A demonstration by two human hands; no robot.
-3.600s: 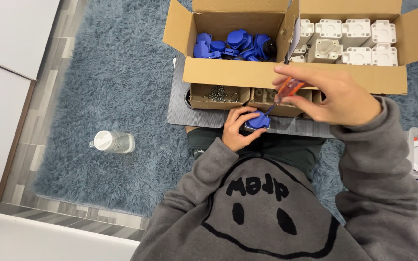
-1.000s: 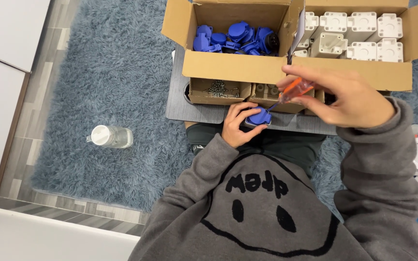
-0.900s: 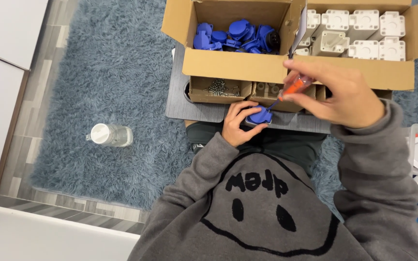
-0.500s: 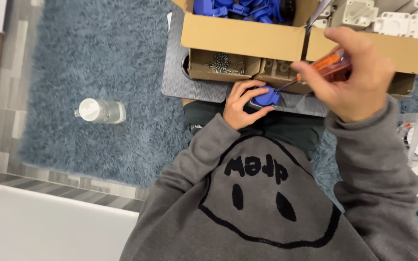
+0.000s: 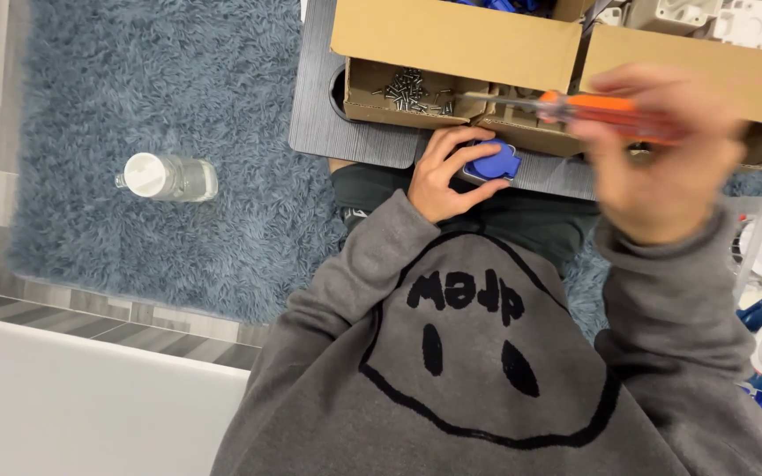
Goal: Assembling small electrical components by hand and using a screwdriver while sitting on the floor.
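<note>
Since a moment ago the right hand (image 5: 663,163) has swung the orange-handled screwdriver (image 5: 610,113) round so it now lies almost level, its metal shaft pointing across toward the small box of screws (image 5: 407,88); the view has also dipped, cutting off most of the big cardboard box (image 5: 456,40). That right hand is blurred with motion, its fingers curled around the handle in a closed grip, raised above the counter (image 5: 346,132). The left hand (image 5: 447,176) rests at the near edge of the counter, fingers bent around a blue plastic part (image 5: 491,163), pinning it against the dark board. The blue part sits just under the screwdriver's shaft, apart from it, and close in front of the small open tray holding the screws. Beyond both hands, the big cardboard box spans the counter, with white plastic pieces (image 5: 734,18) showing above the right hand. Well away from the left hand, a clear bottle with a white cap (image 5: 165,176) lies on the blue shag rug (image 5: 152,106). A gray sweatshirt (image 5: 487,353) with a black drawn face fills the foreground.
</note>
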